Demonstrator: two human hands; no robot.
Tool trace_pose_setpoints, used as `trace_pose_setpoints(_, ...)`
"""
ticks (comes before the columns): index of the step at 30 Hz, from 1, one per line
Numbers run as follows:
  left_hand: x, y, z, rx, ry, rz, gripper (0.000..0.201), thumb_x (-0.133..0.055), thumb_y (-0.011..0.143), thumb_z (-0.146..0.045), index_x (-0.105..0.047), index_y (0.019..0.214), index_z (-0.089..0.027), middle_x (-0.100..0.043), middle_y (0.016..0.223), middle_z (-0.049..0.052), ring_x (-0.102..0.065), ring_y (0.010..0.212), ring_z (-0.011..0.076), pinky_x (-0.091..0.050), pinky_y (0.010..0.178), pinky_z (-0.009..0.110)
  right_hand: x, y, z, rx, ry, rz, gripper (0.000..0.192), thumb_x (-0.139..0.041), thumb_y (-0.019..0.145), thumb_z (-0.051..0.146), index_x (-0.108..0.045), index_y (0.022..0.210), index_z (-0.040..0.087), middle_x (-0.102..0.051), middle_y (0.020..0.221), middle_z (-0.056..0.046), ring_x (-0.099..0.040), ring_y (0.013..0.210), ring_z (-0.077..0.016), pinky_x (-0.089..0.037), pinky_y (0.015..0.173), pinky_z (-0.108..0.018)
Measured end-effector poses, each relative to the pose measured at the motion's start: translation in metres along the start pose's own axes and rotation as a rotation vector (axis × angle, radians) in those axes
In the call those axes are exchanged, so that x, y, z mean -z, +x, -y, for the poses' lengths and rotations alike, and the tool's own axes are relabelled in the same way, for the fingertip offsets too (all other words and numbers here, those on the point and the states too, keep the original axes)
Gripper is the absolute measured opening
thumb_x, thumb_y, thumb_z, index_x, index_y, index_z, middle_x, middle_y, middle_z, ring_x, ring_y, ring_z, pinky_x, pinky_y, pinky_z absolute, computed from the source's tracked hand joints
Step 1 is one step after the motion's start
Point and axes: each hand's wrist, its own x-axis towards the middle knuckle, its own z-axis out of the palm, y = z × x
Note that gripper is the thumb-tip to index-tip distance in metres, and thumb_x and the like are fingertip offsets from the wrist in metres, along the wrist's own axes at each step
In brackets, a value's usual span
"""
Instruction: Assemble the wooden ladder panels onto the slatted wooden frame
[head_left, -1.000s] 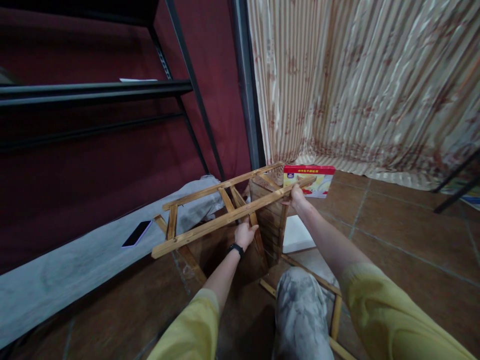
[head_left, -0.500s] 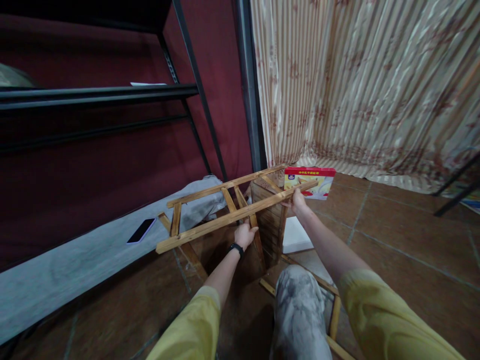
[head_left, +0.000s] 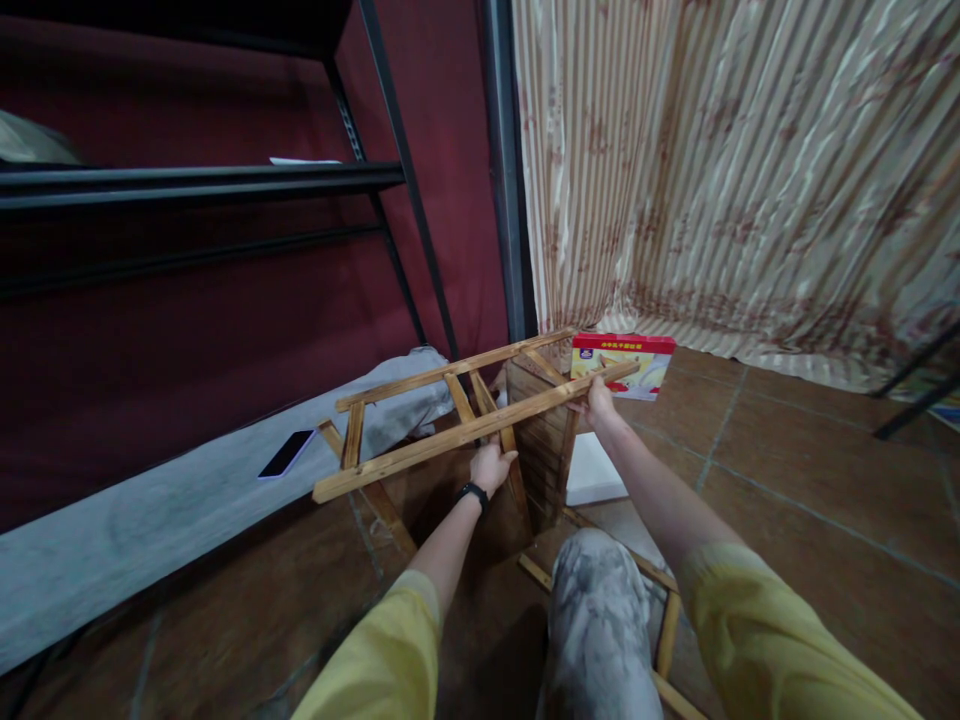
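Both hands clamp one rail of the wooden frame [head_left: 450, 420]: left hand [head_left: 491, 466] mid-rail, right hand [head_left: 598, 400] near its end. The frame's long free end could sag and twist loose.

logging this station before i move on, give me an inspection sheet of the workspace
surface: brown tiled floor, grey cloth along the wall
job's things: wooden frame held off the floor, slatted wooden panel under it
clutter: phone on the cloth, red and yellow box, white board
hands: left hand grips the near rail, right hand grips its far end
cables: nothing seen
surroundings: black metal shelf, striped curtain, dark red wall
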Motion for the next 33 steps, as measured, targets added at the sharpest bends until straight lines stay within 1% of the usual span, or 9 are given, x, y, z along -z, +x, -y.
trace_pose_setpoints(5, 0.001, -0.001, -0.001, 0.026, -0.001, 0.01, 0.048, -0.054, 0.086, -0.047, -0.051, 0.127, -0.023, -0.07, 0.11, 0.01, -0.063, 0.107, 0.0256, -0.046, 0.082, 0.03, -0.003, -0.005, 0.002, -0.027, 0.019, -0.023, 0.019, -0.037, 0.093, 0.033, -0.051, 0.093, 0.02, -0.057, 0.087, -0.003, -0.058, 0.084, -0.0159, -0.058, 0.075, -0.039)
trace_pose_setpoints(9, 0.001, -0.002, -0.001, 0.029, -0.015, 0.01, 0.051, -0.055, 0.086, -0.046, -0.048, 0.131, -0.024, -0.068, 0.115, 0.01, -0.062, 0.11, 0.0258, -0.046, 0.085, 0.031, -0.004, -0.008, 0.003, -0.031, 0.016, -0.029, 0.019, -0.037, 0.093, 0.033, -0.051, 0.092, 0.02, -0.057, 0.086, -0.003, -0.059, 0.082, -0.0162, -0.059, 0.075, -0.04)
trace_pose_setpoints(12, 0.001, -0.003, 0.002, 0.028, -0.015, 0.007, 0.049, -0.055, 0.086, -0.046, -0.049, 0.13, -0.024, -0.067, 0.118, 0.01, -0.061, 0.11, 0.0254, -0.046, 0.086, 0.031, -0.004, -0.01, 0.002, -0.029, 0.022, -0.02, 0.02, -0.036, 0.093, 0.035, -0.05, 0.092, 0.02, -0.057, 0.084, -0.002, -0.059, 0.081, -0.0162, -0.059, 0.073, -0.041)
trace_pose_setpoints(16, 0.005, -0.003, 0.007, -0.013, 0.021, 0.017, 0.045, -0.056, 0.086, -0.045, -0.052, 0.125, -0.023, -0.068, 0.115, 0.011, -0.062, 0.108, 0.0264, -0.046, 0.084, 0.032, -0.006, -0.013, 0.001, -0.026, 0.004, -0.042, 0.019, -0.036, 0.092, 0.035, -0.049, 0.089, 0.021, -0.055, 0.079, -0.002, -0.058, 0.079, -0.0159, -0.059, 0.073, -0.039)
trace_pose_setpoints(19, 0.006, -0.005, 0.01, -0.029, 0.051, 0.015, 0.046, -0.056, 0.085, -0.045, -0.052, 0.126, -0.023, -0.068, 0.112, 0.012, -0.063, 0.106, 0.0269, -0.046, 0.083, 0.032, -0.006, -0.015, 0.002, -0.019, -0.012, -0.062, 0.016, -0.037, 0.091, 0.033, -0.048, 0.088, 0.021, -0.054, 0.079, -0.001, -0.058, 0.078, -0.0157, -0.059, 0.072, -0.038)
trace_pose_setpoints(23, 0.001, -0.007, 0.011, 0.005, 0.065, -0.024, 0.047, -0.051, 0.087, -0.048, -0.051, 0.126, -0.02, -0.07, 0.108, 0.013, -0.064, 0.104, 0.0272, -0.045, 0.081, 0.032, -0.007, -0.015, 0.003, -0.018, -0.009, -0.073, 0.016, -0.036, 0.09, 0.031, -0.048, 0.088, 0.021, -0.054, 0.083, -0.002, -0.058, 0.079, -0.0158, -0.06, 0.072, -0.038)
trace_pose_setpoints(27, -0.006, -0.007, 0.008, 0.009, 0.052, -0.048, 0.045, -0.047, 0.089, -0.048, -0.051, 0.123, -0.019, -0.071, 0.103, 0.012, -0.066, 0.1, 0.0258, -0.045, 0.078, 0.031, -0.006, -0.01, 0.003, -0.021, -0.008, -0.088, 0.015, -0.037, 0.09, 0.03, -0.048, 0.09, 0.021, -0.054, 0.084, -0.002, -0.058, 0.082, -0.0167, -0.06, 0.073, -0.04)
trace_pose_setpoints(30, -0.006, -0.006, 0.006, 0.008, 0.048, -0.041, 0.044, -0.047, 0.09, -0.048, -0.051, 0.122, -0.019, -0.071, 0.102, 0.011, -0.066, 0.099, 0.0247, -0.045, 0.078, 0.03, -0.005, -0.006, 0.003, -0.022, 0.0, -0.081, 0.015, -0.037, 0.09, 0.031, -0.048, 0.092, 0.021, -0.055, 0.084, -0.002, -0.059, 0.084, -0.0172, -0.06, 0.073, -0.041)
trace_pose_setpoints(33, -0.005, -0.006, 0.004, 0.02, 0.062, -0.047, 0.046, -0.048, 0.089, -0.048, -0.05, 0.125, -0.019, -0.071, 0.104, 0.012, -0.066, 0.1, 0.0257, -0.046, 0.079, 0.031, -0.004, -0.004, 0.001, -0.012, 0.015, -0.077, 0.015, -0.038, 0.09, 0.031, -0.049, 0.093, 0.021, -0.055, 0.083, -0.002, -0.06, 0.083, -0.0169, -0.06, 0.071, -0.04)
